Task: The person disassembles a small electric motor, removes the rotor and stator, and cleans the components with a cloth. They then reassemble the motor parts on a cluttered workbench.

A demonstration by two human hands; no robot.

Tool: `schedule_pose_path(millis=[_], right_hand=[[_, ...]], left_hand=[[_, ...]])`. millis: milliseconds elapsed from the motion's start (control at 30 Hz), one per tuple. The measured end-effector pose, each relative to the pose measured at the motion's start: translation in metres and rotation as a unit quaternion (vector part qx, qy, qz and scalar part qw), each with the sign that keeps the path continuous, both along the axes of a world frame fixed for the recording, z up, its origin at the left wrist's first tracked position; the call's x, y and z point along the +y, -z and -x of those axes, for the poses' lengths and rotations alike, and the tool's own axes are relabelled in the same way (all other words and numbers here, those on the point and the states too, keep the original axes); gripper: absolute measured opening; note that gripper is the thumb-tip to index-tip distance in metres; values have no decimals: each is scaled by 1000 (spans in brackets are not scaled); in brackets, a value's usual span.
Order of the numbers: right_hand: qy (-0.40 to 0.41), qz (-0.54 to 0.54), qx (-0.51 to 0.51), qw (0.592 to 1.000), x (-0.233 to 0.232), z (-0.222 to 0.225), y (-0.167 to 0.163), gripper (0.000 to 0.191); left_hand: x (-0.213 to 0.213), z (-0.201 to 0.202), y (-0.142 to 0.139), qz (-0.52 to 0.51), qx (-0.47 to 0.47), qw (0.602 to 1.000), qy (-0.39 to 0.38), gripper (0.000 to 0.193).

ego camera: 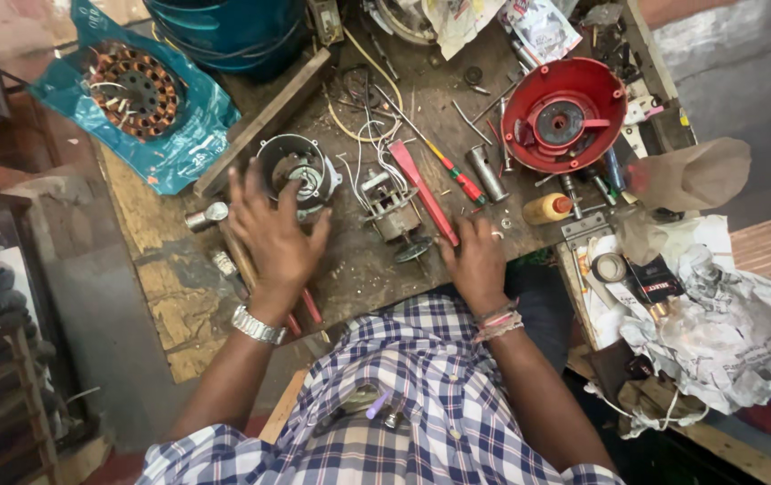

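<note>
Left hand (276, 235) is hovering flat over the worn bench (358, 269), fingers spread wide and gripping nothing, fingertips just reaching the round metal motor housing (295, 169). Right hand (475, 260) is resting on the bench, fingers curled together at the lower end of the red flat tool (423, 190); can't tell if it's actually clamping it. Small wired motor core (392, 211) is sitting between the hands, red round cover (565, 112) lying well apart at the far right

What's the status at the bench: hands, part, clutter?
Left hand spread open, fingertips at round metal motor housing. Right hand flat on bench by red tool. Wired motor core lies between the hands.
</note>
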State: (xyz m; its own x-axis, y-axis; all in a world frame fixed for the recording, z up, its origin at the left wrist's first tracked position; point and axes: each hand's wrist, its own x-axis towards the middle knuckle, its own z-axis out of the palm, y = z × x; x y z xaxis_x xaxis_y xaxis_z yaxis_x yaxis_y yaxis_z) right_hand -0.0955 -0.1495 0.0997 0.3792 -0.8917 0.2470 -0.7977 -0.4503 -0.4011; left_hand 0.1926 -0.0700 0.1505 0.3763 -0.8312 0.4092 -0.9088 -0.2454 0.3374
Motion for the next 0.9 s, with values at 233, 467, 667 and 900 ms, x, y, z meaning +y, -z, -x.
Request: schedule_pose_path(millis=[233,467,667,900], right_hand=[[17,-61,17,998,3,0,-3,31],[51,-67,29,996,15,21,-17,28],[44,10,-10,999,27,24,-39,37],[-19,-39,-97,994,59,26,-72,34]], left_hand=[[9,-26,-1,-41,181,983,4,40],[15,-38,-13,-27,39,995,82,43],[16,-69,-24,21,220,975,18,51],[-12,-130,4,-44,59,997,12,63]])
